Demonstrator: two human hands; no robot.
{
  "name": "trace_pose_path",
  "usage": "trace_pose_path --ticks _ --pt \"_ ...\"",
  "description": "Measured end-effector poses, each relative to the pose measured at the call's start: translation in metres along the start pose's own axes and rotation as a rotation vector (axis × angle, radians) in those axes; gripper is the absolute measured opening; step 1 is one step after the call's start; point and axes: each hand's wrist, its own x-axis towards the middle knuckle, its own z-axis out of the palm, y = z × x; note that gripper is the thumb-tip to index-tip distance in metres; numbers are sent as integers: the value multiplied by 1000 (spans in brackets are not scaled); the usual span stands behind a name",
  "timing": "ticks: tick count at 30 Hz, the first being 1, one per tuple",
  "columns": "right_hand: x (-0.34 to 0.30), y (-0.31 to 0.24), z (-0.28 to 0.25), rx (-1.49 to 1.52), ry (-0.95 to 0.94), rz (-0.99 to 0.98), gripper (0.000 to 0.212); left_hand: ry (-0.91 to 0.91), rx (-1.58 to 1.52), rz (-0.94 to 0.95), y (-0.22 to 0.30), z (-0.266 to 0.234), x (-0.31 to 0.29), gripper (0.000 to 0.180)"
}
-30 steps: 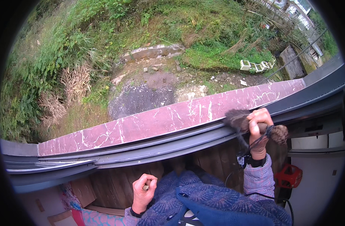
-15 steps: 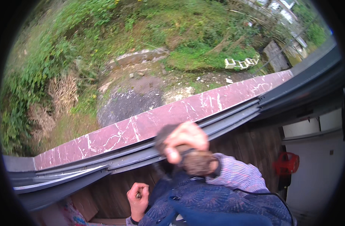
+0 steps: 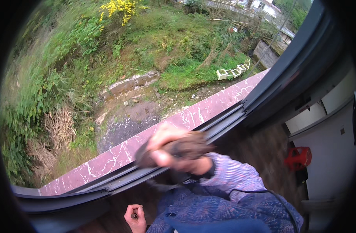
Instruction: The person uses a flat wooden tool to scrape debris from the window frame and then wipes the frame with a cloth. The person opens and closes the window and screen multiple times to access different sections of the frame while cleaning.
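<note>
My right hand [image 3: 164, 141] is closed on a bunched brown cloth [image 3: 191, 145], which bulges out on both sides of the fingers. Hand and cloth are smeared by motion, so the cloth's exact kind is hard to make out. They are over the grey metal window track [image 3: 224, 126] and the inner edge of the reddish, white-veined stone sill [image 3: 108, 160]; whether they touch either is unclear. Lower and to the left, my left hand [image 3: 134, 217] makes a fist around a thin rod-like thing [image 3: 134, 216], only whose dark round end shows.
A dark window frame [image 3: 298, 73] rises at the right. Beyond the sill lies a drop to overgrown ground with white square blocks [image 3: 234, 72]. Indoors, a red plastic object [image 3: 298, 158] stands by a white panel [image 3: 329, 151]. A black cord [image 3: 277, 196] runs along my right sleeve.
My right hand has moved left along the track with the cloth. My left hand appears lower and slightly further left, still closed. The whole view has tilted and shifted.
</note>
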Motion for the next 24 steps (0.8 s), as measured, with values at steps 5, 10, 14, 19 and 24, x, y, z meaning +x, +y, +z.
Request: trace_pose_path --ticks 5,10,14,19,24 --pt "-21 -50 -153 -731 244 108 14 61 -83 115 29 35 16 6" --pt "-42 -44 -234 -988 366 178 14 -36 -102 146 63 72 33 4" --pt "-52 -26 -209 -859 213 226 11 -34 -85 121 68 79 31 5" --pt "-37 -23 -113 -666 44 249 7 -2 -84 17 53 66 21 6" --pt "-23 2 -2 -489 -77 194 16 62 -113 17 31 36 7 5"
